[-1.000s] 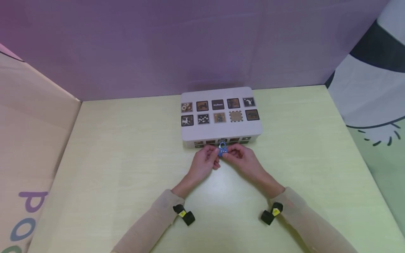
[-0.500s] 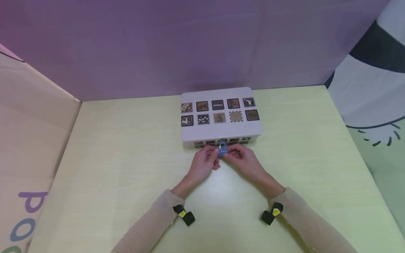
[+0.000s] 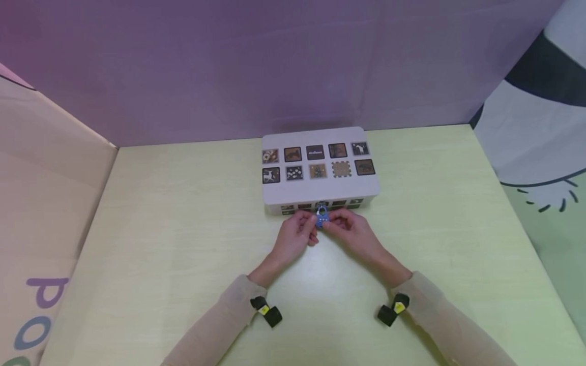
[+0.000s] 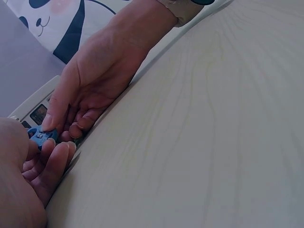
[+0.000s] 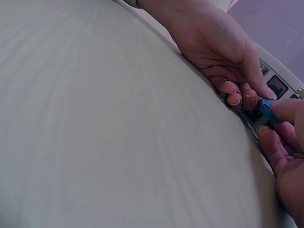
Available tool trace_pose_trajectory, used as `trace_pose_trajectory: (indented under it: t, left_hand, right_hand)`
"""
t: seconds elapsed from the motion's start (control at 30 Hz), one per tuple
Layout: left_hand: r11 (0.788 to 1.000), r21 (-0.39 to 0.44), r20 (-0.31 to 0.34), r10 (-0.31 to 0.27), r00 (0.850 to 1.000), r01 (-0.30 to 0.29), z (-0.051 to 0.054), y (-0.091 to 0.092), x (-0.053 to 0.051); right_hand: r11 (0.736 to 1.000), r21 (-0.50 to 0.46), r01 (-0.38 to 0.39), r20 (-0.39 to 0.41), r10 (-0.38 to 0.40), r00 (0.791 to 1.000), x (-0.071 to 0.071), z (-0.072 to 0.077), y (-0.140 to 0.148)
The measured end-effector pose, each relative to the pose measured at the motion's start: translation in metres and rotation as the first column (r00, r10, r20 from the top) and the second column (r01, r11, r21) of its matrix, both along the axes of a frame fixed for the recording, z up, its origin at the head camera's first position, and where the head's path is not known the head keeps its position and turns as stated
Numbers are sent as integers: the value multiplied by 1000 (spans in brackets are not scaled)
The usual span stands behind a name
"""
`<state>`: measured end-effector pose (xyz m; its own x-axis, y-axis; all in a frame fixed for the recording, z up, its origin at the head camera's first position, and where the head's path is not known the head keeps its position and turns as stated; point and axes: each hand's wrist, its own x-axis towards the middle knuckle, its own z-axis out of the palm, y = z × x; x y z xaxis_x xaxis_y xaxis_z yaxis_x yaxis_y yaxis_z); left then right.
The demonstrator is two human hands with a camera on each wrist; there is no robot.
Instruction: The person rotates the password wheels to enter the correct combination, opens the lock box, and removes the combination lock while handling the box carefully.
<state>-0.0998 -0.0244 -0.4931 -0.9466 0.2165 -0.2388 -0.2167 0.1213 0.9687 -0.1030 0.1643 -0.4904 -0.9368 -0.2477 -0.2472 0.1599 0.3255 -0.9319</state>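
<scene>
Between my two hands is a small blue padlock (image 3: pixel 322 218), its shackle toward the front of a white box (image 3: pixel 320 188) printed with small square pictures. My left hand (image 3: pixel 294 235) pinches the padlock's left side between thumb and finger. From the right, my right hand (image 3: pixel 354 235) pinches its other side. In the left wrist view the padlock (image 4: pixel 43 136) shows marks like number dials on its face. The right wrist view shows the padlock (image 5: pixel 270 109) partly covered by fingertips. Whether the shackle passes through the box's clasp is too small to tell.
The box stands near the back edge of a pale wooden table (image 3: pixel 183 229). Behind it rises a purple cloth wall (image 3: pixel 229 76). Printed panels stand at the left (image 3: pixel 50 178) and right (image 3: pixel 540 137) sides.
</scene>
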Motion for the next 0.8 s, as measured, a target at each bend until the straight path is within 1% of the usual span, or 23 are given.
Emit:
trace_pose_trajectory:
  t: [0.2,0.43,0.57,0.8]
  left_hand:
    - [1000,1,-1,2,1000,-2,-1,0,0]
    - [1000,-1,12,4,1000,-4,-1,0,0]
    - [1000,-3,9,5,1000,-5,-3,0,0]
    - [1000,1,-11,5,1000,-5,-2,1,1]
  right_hand:
    - [1000,-27,-10,2,10,1000,0,-1,1]
    - [999,-35,-12,-9,11,1000,1,-1,1]
    - [1000,-25,-8,-19,8,1000,0,-1,0]
    - [1000,-10,-6,-26,6,1000,1,1,-1]
